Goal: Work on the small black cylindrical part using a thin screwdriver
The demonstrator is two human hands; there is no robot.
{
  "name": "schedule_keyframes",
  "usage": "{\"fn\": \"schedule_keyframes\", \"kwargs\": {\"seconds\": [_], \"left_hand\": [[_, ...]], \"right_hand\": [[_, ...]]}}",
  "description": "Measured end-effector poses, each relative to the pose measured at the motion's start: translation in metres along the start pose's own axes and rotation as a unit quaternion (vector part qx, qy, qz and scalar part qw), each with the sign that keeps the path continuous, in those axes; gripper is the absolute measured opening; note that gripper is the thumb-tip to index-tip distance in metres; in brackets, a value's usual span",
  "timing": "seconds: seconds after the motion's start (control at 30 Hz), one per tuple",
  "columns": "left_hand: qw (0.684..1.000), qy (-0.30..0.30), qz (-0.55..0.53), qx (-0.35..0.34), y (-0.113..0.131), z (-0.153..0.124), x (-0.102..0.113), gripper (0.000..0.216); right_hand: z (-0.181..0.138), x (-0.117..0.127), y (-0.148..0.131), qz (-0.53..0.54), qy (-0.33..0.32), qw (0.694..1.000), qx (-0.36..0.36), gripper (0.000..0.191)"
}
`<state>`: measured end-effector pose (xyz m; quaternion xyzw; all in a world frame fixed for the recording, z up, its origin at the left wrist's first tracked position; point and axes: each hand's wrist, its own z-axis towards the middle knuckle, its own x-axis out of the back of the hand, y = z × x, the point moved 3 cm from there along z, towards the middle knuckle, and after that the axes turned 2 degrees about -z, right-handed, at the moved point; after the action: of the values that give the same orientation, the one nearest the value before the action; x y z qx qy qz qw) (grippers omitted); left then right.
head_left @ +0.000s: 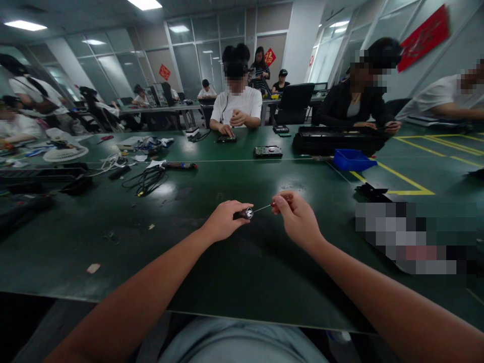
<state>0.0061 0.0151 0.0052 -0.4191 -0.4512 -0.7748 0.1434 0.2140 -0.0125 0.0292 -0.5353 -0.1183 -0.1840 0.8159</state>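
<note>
One cylinder (247,214) in left hand (225,221), screwdriver (262,207) in right hand (298,217)

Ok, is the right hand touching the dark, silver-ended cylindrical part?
Apart. The head view shows a clear gap between right hand and cylindrical part, bridged by a thin metal shaft.

Ceiling lights (145,4) shine in a room with glass-panelled walls (185,58).
</note>
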Motion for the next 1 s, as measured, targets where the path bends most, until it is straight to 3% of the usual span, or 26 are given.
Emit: {"fn": "schedule_keyframes", "kwargs": {"seconds": [0.23,0.5,0.7,1.0], "left_hand": [[0.999,0.021,0.004,0.034,-0.008,0.000,-0.001,0.040],[0.985,0.133,-0.075,0.077,-0.007,0.000,0.006,0.044],[0.984,0.115,-0.070,0.120,0.006,-0.003,0.007,0.048],[0.996,-0.024,0.060,0.068,0.017,0.015,-0.004,0.030]], "right_hand": [[0.001,0.001,-0.002,-0.104,-0.013,0.994,0.033,0.021],[0.000,0.002,0.000,-0.082,0.001,0.996,0.020,0.023],[0.000,0.005,-0.002,-0.069,0.024,0.997,0.023,0.024],[0.001,0.011,-0.006,-0.055,0.034,0.997,0.033,0.023]]}}
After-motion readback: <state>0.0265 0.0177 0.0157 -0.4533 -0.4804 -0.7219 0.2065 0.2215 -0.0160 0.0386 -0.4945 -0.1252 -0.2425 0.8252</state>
